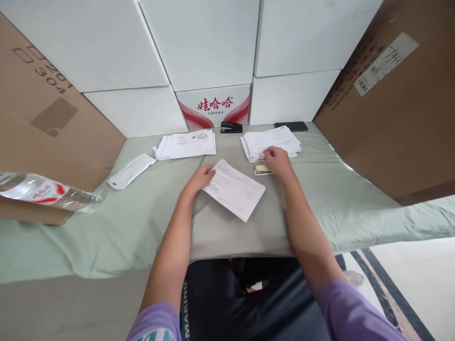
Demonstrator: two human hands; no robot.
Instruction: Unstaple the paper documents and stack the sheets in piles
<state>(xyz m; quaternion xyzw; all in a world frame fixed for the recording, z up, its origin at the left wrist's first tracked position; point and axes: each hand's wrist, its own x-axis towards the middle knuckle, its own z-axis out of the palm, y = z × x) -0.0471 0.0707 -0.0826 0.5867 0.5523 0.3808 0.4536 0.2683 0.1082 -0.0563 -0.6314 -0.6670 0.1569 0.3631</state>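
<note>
Printed sheets of paper [232,190] are gripped at their left edge by my left hand [202,180], its thumb on top. They lie tilted over the table's middle. My right hand [279,161] is closed, fingertips bent together at the front edge of the right paper stack [272,141]. What those fingers pinch, if anything, is too small to make out. Partly under that hand sits a small cream-coloured stapler [262,169]. To the left, a second paper stack [186,144] with round stamps on its top sheet lies flat. A black stapler [231,127] rests behind, between both stacks.
White boxes [213,42] wall off the back. Cardboard boxes stand at left [53,123] and right [394,109]. A water bottle [50,192] lies at far left, near a white packet [131,171]. A dark phone [291,126] lies behind the right stack on the green cloth [341,203].
</note>
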